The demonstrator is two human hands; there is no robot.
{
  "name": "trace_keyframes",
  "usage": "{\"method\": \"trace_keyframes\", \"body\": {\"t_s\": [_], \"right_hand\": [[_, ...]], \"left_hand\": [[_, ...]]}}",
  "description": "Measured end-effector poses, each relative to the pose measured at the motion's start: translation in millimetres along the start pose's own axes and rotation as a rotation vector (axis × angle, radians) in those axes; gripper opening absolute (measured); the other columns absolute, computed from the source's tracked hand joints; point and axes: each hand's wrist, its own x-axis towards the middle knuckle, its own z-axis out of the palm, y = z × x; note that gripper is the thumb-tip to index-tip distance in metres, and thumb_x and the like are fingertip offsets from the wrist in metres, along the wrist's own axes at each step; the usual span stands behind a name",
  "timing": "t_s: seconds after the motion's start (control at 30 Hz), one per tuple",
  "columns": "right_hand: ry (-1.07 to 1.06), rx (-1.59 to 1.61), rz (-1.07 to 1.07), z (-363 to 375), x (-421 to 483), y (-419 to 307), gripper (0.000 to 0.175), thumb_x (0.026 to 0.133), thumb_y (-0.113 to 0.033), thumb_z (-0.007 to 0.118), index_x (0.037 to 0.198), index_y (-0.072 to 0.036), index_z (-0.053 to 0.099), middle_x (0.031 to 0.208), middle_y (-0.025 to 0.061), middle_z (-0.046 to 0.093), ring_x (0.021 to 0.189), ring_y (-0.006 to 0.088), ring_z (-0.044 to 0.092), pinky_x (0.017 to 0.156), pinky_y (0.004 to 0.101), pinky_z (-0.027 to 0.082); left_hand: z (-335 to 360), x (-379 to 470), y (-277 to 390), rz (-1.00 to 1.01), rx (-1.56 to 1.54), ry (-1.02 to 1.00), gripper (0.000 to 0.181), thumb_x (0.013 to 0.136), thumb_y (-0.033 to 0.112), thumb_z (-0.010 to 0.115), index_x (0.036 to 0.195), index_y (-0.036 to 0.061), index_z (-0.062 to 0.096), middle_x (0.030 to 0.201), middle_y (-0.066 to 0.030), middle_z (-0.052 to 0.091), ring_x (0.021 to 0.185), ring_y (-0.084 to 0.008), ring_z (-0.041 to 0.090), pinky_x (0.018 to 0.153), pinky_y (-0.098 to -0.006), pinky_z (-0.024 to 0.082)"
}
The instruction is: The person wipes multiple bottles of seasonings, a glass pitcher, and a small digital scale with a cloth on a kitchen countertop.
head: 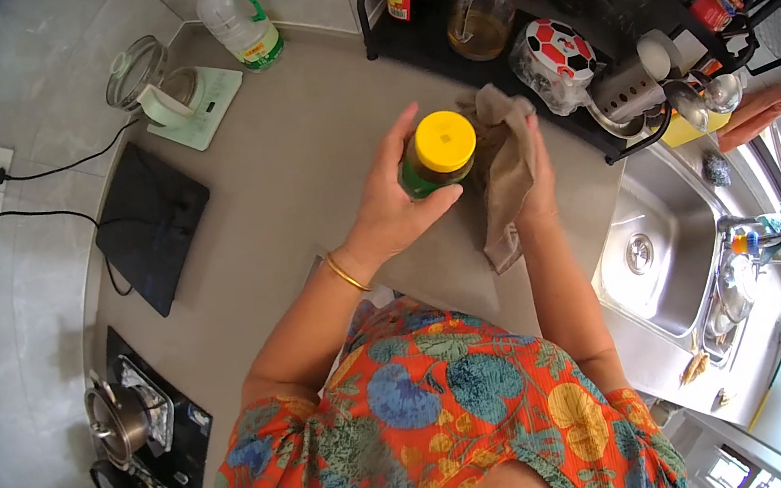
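Note:
My left hand [395,201] is wrapped around a jar [422,177] with a yellow screw lid [447,141] and a green label. The jar is raised over the countertop, its lid facing up towards me. Just to its right, my right hand [536,180] grips a brown-grey cloth [503,159] that hangs down in folds. The cloth is beside the jar; whether they touch I cannot tell. Most of my right fingers are hidden behind the cloth.
A black rack [407,52] with bottles and jars stands at the back right. Right of me is a steel sink [611,249]. A kitchen scale [215,111], a plastic bottle [241,28], a black flat panel [153,226] and a hob [187,456] with a pot [118,421] line the left.

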Motion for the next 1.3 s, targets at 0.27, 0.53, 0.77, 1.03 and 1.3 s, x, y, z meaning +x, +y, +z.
{"method": "trace_keyframes", "body": {"t_s": [0.27,0.53,0.77,1.03,1.3], "right_hand": [[-0.113,-0.522,-0.222,78,-25,-18,0.057,0.104,-0.042,0.033,0.130,0.004,0.053,0.129,0.0122,0.057,0.119,0.0206,0.053,0.103,0.0320,0.038],[0.179,-0.067,0.182,-3,5,44,0.047,0.103,-0.038,0.039,0.136,-0.007,0.048,0.130,0.0093,0.058,0.119,0.0228,0.056,0.104,0.0354,0.042],[-0.049,-0.127,0.148,44,4,2,0.049,0.103,-0.039,0.040,0.134,-0.002,0.049,0.128,0.0117,0.057,0.113,0.0213,0.059,0.095,0.0340,0.048],[-0.054,-0.704,0.194,-58,21,75,0.044,0.102,-0.028,0.043,0.140,-0.006,0.046,0.134,0.0146,0.054,0.122,0.0258,0.054,0.105,0.0349,0.042],[-0.033,-0.982,-0.008,-77,29,96,0.045,0.099,-0.019,0.046,0.142,-0.007,0.044,0.140,0.0175,0.051,0.129,0.0301,0.048,0.110,0.0368,0.036]], "left_hand": [[18,14,-5,0.136,0.133,0.268,0.047,0.073,0.023,0.075,0.110,0.0010,0.055,0.107,-0.0152,0.057,0.101,-0.0294,0.056,0.091,-0.0363,0.044],[15,56,-7,0.088,-0.125,0.139,0.027,0.087,0.026,0.051,0.086,-0.0011,0.054,0.080,-0.0086,0.054,0.077,-0.0159,0.052,0.071,-0.0293,0.043],[4,64,-27,0.087,-0.058,0.004,0.041,0.084,0.036,0.043,0.082,-0.0031,0.056,0.088,-0.0133,0.057,0.090,-0.0230,0.055,0.082,-0.0314,0.042],[-9,89,-37,0.129,-0.028,-0.359,0.056,0.078,0.044,0.039,0.098,0.0008,0.067,0.115,-0.0134,0.055,0.117,-0.0242,0.046,0.103,-0.0385,0.034],[-5,37,9,-0.159,-0.083,0.090,0.042,0.095,0.030,0.050,0.125,0.0010,0.055,0.122,-0.0096,0.055,0.114,-0.0170,0.051,0.100,-0.0304,0.039]]}}
